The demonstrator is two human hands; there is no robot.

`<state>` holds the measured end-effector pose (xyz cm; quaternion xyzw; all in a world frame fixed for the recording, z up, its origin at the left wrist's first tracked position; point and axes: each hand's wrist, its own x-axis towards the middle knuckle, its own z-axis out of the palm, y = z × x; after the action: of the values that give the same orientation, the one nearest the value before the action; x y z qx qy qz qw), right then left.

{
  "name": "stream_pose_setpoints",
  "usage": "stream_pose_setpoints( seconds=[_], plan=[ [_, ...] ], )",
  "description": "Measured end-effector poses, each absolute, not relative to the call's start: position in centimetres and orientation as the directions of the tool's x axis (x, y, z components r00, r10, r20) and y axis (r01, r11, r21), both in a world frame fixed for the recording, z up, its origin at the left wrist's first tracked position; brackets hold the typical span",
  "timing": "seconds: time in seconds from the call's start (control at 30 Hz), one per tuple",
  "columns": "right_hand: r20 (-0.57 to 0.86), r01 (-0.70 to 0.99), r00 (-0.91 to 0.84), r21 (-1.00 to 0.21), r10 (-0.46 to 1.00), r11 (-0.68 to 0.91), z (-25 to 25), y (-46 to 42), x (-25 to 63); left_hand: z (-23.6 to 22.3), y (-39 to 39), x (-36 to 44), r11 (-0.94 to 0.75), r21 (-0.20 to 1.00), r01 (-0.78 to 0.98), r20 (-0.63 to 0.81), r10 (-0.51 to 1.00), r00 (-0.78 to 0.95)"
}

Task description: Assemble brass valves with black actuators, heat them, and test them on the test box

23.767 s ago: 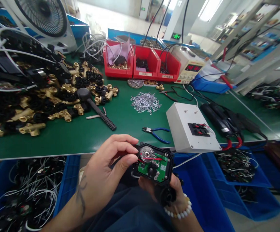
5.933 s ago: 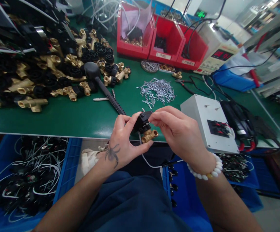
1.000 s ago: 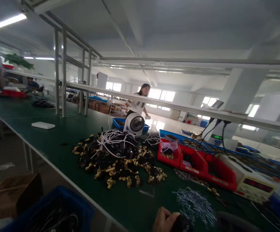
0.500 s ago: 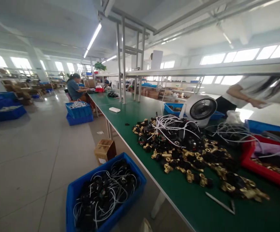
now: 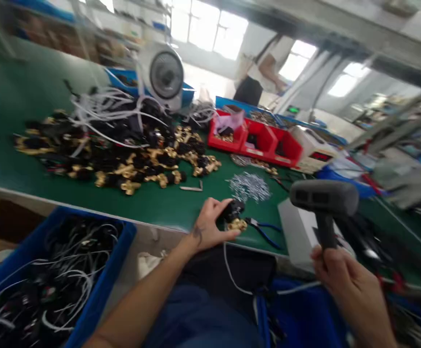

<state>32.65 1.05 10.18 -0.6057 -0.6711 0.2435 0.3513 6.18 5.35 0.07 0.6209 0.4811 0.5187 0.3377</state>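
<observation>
My left hand (image 5: 210, 224) is closed around a small brass valve with a black housing (image 5: 235, 212) at the bench's front edge. Thumb and fingers sit on either side of it, and a white cable (image 5: 232, 273) runs down below it. In my right hand (image 5: 344, 270), the fingers wrap the handle of a dark grey pistol-shaped power tool (image 5: 323, 198), held up above the bench. Its exact kind is blurred. Blue-handled pliers (image 5: 264, 231) lie just right of the valve. Behind it is a heap of small silvery screws (image 5: 249, 186).
Brass-and-black valves (image 5: 123, 169) with white cables are piled on the left. Red bins (image 5: 257, 140), a white fan (image 5: 165, 72) and a device with a red display (image 5: 314, 150) stand behind. An L-shaped key (image 5: 192, 187) lies nearer. Blue crates (image 5: 125, 237) stand below; another person works beyond.
My view has swung right and down toward the bench. Both hands have come into view, the left with the valve and the right with the power tool.
</observation>
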Motion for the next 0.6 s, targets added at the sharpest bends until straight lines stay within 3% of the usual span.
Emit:
stream_pose_setpoints(
  seconds=[0.07,0.13,0.3,0.5,0.6],
  plan=[
    [0.176,0.603,0.044,-0.79,0.983,0.115,10.9,0.5,32.8,-0.4,5.6,6.3,-0.312,0.926,0.213,0.315,0.949,0.017],
    [0.192,0.623,-0.016,-0.766,0.981,0.16,10.6,1.0,32.1,-0.8,5.7,6.4,-0.352,0.898,0.264,0.362,0.932,0.013],
    [0.012,0.825,-0.28,-0.508,0.96,0.247,10.6,2.4,31.2,-1.2,5.5,6.3,-0.411,0.851,0.326,0.433,0.901,0.006],
    [0.112,0.591,-0.104,-0.792,0.988,0.152,12.8,2.4,31.6,-1.1,5.5,6.4,-0.418,0.839,0.348,0.439,0.898,0.019],
    [0.059,0.582,-0.127,-0.804,0.99,0.122,12.4,2.6,31.2,-1.0,5.3,6.3,-0.416,0.839,0.35,0.435,0.9,0.027]
  ],
)
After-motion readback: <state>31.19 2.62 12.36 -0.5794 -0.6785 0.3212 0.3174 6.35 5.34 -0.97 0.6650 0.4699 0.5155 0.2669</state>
